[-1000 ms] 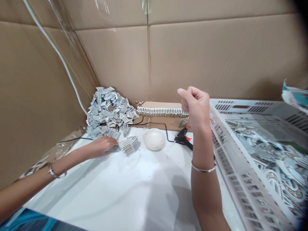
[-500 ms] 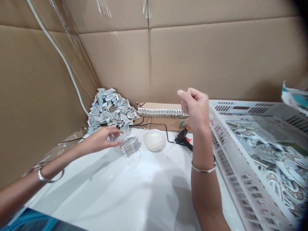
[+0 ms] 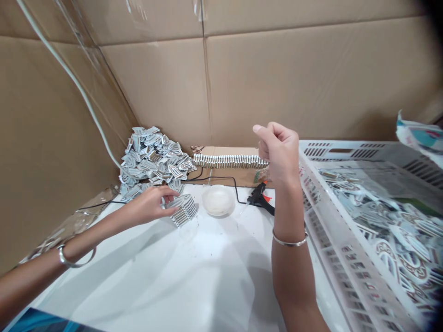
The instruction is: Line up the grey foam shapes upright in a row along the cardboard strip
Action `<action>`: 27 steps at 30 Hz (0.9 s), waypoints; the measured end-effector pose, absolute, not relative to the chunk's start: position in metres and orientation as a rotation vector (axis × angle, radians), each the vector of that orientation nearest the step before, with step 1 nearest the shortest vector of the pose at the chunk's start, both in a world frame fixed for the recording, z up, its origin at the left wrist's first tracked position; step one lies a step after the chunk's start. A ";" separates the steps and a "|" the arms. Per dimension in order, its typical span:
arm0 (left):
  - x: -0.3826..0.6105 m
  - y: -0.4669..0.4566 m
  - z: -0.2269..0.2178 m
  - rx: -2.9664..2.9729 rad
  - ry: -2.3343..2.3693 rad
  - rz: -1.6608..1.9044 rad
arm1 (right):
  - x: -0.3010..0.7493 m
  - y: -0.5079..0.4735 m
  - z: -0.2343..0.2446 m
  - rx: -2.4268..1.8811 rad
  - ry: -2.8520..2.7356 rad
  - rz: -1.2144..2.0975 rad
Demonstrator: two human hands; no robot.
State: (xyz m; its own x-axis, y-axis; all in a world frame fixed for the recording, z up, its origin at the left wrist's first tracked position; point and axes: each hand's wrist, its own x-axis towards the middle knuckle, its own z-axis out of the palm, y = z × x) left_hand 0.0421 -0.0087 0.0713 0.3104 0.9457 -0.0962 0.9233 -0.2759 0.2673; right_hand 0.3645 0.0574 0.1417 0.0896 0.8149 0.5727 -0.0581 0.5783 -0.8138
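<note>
Where left fingers (image 3: 171, 211) end, stacked silver pieces (image 3: 185, 210) touch.

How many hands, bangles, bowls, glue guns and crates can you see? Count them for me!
Hands: 2 (left hand, right hand)
Bangles: 2 (left bangle, right bangle)
Bowl: 1
Glue gun: 1
Crate: 1
Total: 7

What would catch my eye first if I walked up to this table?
A big heap of silvery cut-out pieces fills the far corner, with a neat row of similar pieces standing on cardboard to its right. The left hand reaches a small stack of pieces on the white table, while the raised right hand is beside a white plastic crate full of more.
</note>
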 end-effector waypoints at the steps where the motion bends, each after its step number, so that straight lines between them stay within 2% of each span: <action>1: 0.042 -0.009 0.071 2.306 1.696 0.116 | 0.365 0.058 0.142 -0.729 -1.332 0.740; 19: 0.045 -0.014 0.087 2.104 1.719 0.162 | 0.364 0.057 0.143 -0.727 -1.314 0.759; 27: 0.042 -0.009 0.077 2.161 1.667 0.201 | 0.364 0.056 0.143 -0.728 -1.317 0.765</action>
State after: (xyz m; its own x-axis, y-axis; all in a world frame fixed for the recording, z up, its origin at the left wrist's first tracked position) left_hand 0.0418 -0.0094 0.0766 0.2779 0.9519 -0.1287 0.8941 -0.2073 0.3970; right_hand 0.3639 0.0558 0.1432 0.0905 0.8260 0.5563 -0.0739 0.5627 -0.8234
